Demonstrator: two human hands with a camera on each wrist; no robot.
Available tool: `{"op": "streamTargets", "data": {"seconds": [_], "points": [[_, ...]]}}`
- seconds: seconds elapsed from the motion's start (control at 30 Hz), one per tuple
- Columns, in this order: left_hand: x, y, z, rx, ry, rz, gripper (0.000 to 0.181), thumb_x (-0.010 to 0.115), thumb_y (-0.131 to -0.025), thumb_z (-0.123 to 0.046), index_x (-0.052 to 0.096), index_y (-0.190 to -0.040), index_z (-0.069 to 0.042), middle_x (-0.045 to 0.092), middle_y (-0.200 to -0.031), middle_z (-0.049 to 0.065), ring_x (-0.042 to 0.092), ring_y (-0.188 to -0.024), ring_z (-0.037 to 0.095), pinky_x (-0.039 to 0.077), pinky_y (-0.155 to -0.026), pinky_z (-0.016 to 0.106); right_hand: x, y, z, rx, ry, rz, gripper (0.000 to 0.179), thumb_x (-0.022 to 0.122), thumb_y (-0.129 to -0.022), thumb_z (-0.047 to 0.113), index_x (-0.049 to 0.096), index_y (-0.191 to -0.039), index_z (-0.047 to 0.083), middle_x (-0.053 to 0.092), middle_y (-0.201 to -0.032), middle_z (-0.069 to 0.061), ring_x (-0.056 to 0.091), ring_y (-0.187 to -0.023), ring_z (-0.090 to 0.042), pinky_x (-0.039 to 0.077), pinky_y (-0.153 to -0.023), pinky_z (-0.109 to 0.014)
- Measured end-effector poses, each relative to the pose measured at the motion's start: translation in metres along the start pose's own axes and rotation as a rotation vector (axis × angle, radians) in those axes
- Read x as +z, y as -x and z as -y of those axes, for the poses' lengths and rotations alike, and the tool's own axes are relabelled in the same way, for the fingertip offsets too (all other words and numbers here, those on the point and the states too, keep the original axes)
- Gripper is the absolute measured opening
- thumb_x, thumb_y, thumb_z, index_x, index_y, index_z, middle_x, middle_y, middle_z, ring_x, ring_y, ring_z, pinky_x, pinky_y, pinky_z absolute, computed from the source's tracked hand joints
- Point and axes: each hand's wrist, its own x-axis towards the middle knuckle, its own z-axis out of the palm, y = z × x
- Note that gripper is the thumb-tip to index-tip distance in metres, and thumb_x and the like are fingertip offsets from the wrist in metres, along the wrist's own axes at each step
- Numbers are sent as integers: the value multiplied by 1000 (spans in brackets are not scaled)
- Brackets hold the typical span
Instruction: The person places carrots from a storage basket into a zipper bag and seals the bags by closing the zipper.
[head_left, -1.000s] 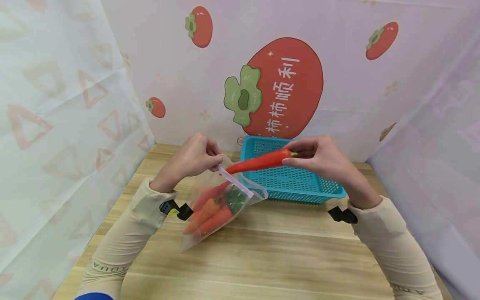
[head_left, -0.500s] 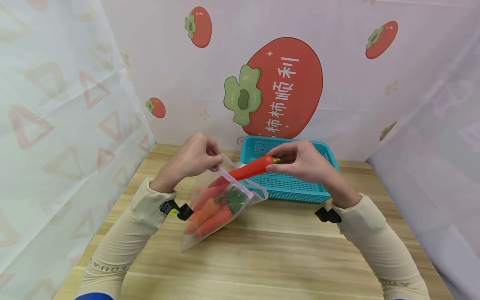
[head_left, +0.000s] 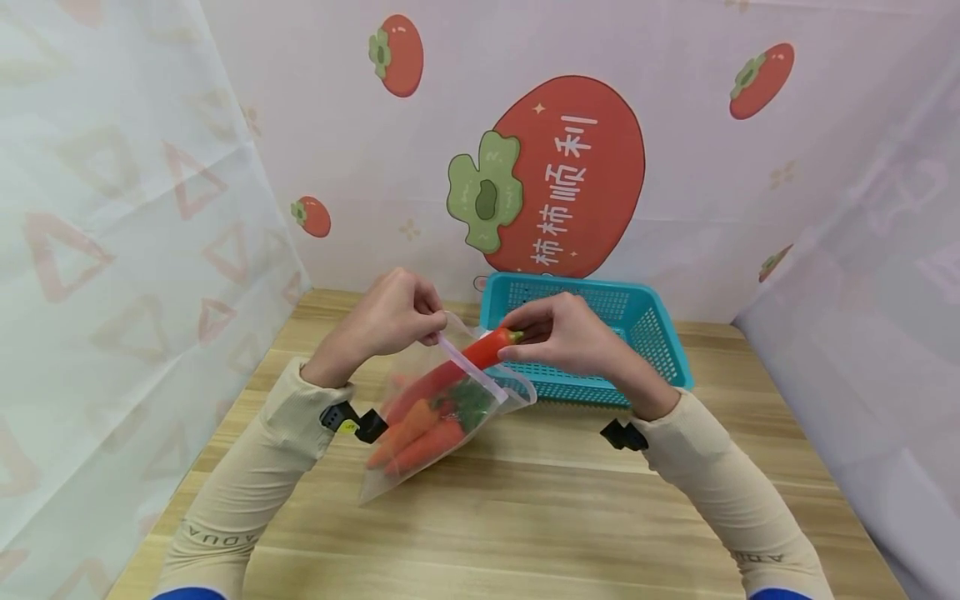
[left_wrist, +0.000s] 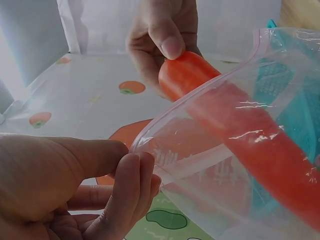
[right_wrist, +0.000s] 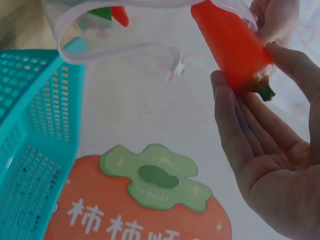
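A clear zip bag (head_left: 397, 479) with a pale pink rim leans over the table, its mouth spread. My left hand (head_left: 393, 312) pinches the rim at its upper corner between thumb and fingers. In my right hand (head_left: 562, 337), thumb and fingertips hold a long red chili pepper (head_left: 487, 346) by its stem end. Most of the pepper lies inside the bag; the right wrist view shows its green stem (right_wrist: 266, 92) outside the mouth. Carrots (head_left: 427, 446) and something dark green (head_left: 471, 404) show through the plastic lower down.
A teal perforated basket (head_left: 652, 342) stands behind the bag and the right hand, near the back wall. Wood-grain table (head_left: 525, 517) lies in front. Printed sheets (head_left: 697, 183) form walls at the back and both sides.
My right hand has moved left and slightly down, sliding the red chili pepper deeper into the bag. The left hand has stayed at the rim.
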Motion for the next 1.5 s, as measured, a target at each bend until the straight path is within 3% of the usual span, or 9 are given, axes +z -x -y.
{"op": "streamTargets", "data": {"seconds": [0.23,0.67,0.93,1.1,1.2,1.37,1.5], "points": [[-1,0,1,12,-7,-8,17,62,-86,-4,78,-81,-2,76,-67,4,74,-61,17,57,-60,25,16,-6,1,-36,13,113,49,83,-92,29,73,-135,8,78,-125,-8,78,-110,-24,64,-93,-38],[-5,3,0,17,-24,-13,17,61,-87,-4,77,-80,-3,76,-69,5,75,-62,18,58,-60,25,11,-8,-21,6,60,-16,37,81,-93,23,77,-126,8,80,-117,-9,79,-103,-19,64,-91,-37],[-6,6,-2,23,-17,-6,17,61,-87,-3,77,-81,-1,76,-69,5,74,-61,16,55,-58,24,7,-14,-30,-25,95,-28,37,80,-94,20,75,-129,9,78,-122,-9,76,-109,-22,63,-97,-42],[-8,9,-4,33,-17,0,17,60,-87,-2,76,-81,-2,76,-68,5,73,-60,17,53,-56,23,9,-19,-39,-136,191,-10,41,82,-92,16,74,-132,10,77,-126,-7,75,-113,-24,62,-99,-43],[-9,10,-5,43,-18,8,17,61,-89,-2,76,-81,-2,75,-68,6,72,-60,16,53,-56,24,13,-22,-45,-255,268,4,44,83,-91,15,73,-133,10,77,-128,-7,75,-116,-25,62,-98,-42],[-10,12,-6,62,-11,24,16,61,-90,-2,75,-82,-2,75,-68,6,72,-60,16,57,-58,25,19,-23,-48,-477,302,29,47,85,-88,12,73,-133,8,78,-127,-8,76,-117,-25,62,-96,-40],[-9,13,-6,72,6,30,16,62,-92,-3,76,-83,-1,75,-69,7,74,-62,22,59,-60,27,24,-22,-49,-590,321,16,44,83,-88,9,74,-131,7,79,-125,-8,76,-116,-23,62,-95,-37]]}}
